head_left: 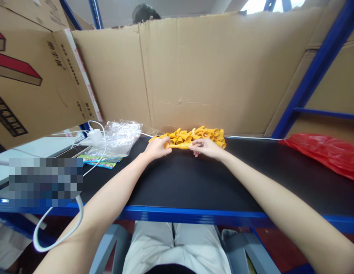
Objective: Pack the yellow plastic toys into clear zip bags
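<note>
A pile of small yellow plastic cone-shaped parts lies at the back of the black table top, against a cardboard wall. My left hand grips one end of a row of joined yellow parts at the pile's front edge. My right hand pinches the other end of the same row with its fingertips. Both arms stretch forward over the table.
A crumpled clear plastic bag lies left of the pile on colourful printed sheets. A white charger with cables and a phone sit at far left. A red plastic bag lies at right. Cardboard walls the back; another person's head shows above it.
</note>
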Tool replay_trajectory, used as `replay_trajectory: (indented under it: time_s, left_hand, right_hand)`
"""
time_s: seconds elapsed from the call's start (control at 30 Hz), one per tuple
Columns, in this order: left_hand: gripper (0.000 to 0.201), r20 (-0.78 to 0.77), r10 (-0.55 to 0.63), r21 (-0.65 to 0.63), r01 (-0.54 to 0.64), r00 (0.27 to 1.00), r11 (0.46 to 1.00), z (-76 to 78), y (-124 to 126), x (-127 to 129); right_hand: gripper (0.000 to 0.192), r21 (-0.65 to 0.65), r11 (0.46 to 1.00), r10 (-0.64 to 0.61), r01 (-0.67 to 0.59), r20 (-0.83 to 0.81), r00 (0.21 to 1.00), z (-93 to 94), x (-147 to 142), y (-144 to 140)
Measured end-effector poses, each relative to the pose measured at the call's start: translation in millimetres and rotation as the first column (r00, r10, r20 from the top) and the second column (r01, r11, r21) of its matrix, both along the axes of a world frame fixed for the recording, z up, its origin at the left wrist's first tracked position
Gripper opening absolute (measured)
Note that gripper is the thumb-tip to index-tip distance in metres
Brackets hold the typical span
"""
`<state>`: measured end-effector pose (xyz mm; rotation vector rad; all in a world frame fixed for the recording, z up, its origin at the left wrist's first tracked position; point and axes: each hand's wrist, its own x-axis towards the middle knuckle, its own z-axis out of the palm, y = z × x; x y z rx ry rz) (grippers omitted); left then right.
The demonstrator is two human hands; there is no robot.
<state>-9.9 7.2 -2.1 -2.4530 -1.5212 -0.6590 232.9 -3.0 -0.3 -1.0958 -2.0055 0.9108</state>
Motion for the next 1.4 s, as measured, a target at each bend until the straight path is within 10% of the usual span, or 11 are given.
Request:
replay_trajectory:
  time_s: [0.33, 0.57, 0.77, 0.97, 1.17, 1.4]
  left_hand:
    - [0.034, 0.035, -0.026, 0.026, 0.025, 0.999, 0.999, 1.4, -2, 0]
    - [0.059, 0.188, -0.046, 0.031, 0.041, 0.981, 0.999, 3.9, -2, -3]
    - [0.059, 0.000, 0.266, -0.167, -0.262, 0.964, 0.950, -13.3, 20, -24]
    - [0.071, -0.116, 0.492, -0.337, -0.500, 0.863, 0.798, -26.7, 33, -38]
    - [0.077, -0.121, 0.565, -0.396, -0.561, 0.816, 0.727, -33.0, 42, -45]
    - [0.081, -0.148, 0.631, -0.446, -0.621, 0.761, 0.644, -33.5, 45, -51]
  right_hand:
    - [0.029, -0.036, 0.999, -0.035, 0.031, -0.108, 0.994, 1.1, -4, 0]
    - [0.034, 0.162, 0.954, -0.188, 0.252, -0.330, 0.925, 12.5, 5, 7]
    - [0.034, 0.550, 0.610, -0.466, 0.570, -0.332, 0.820, 19.8, 36, 18]
    - [0.026, 0.773, 0.373, -0.765, 0.513, -0.056, 0.641, 13.8, 61, 19]
    - [0.026, 0.799, 0.396, -0.869, 0.454, 0.165, 0.467, 2.7, 69, 25]
    - [0.032, 0.639, 0.473, -0.837, 0.606, 0.111, 0.536, -3.6, 82, 37]
